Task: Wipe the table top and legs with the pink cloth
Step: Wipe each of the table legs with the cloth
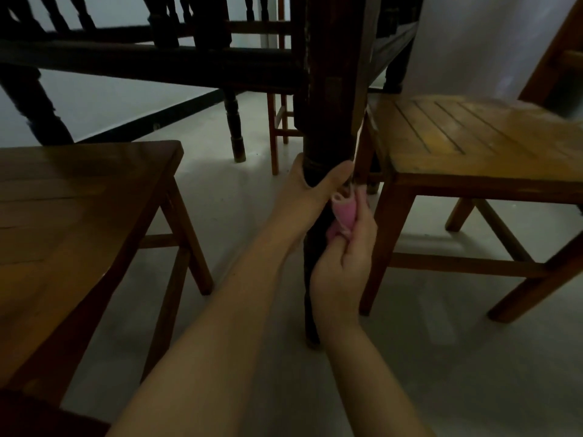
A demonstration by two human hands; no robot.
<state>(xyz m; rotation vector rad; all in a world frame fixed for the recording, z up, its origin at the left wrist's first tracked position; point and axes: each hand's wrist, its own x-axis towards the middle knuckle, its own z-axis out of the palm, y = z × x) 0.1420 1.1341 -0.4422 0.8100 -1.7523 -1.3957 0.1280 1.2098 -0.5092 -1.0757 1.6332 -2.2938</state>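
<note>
The view is low, under a dark wooden table, looking along the pale floor (410,357). A dark brown turned wooden table leg (331,89) stands upright in the middle of the frame and runs down to the floor between the two forearms. The left hand (310,190) wraps around this leg from the left, thumb on the near side and fingers curled behind it, gripping it just below the square upper section. The right hand (344,263) sits lower and just to the right, fingers curled around a bunched pink cloth (344,212), which is pressed against the right side of the leg directly beneath the left thumb. A brown wooden chair with a slatted seat (473,137) stands close on the right, its front leg near the table leg. Another brown wooden chair seat (79,200) fills the left side. Dark turned spindles and rails (157,58) cross the upper left.
</note>
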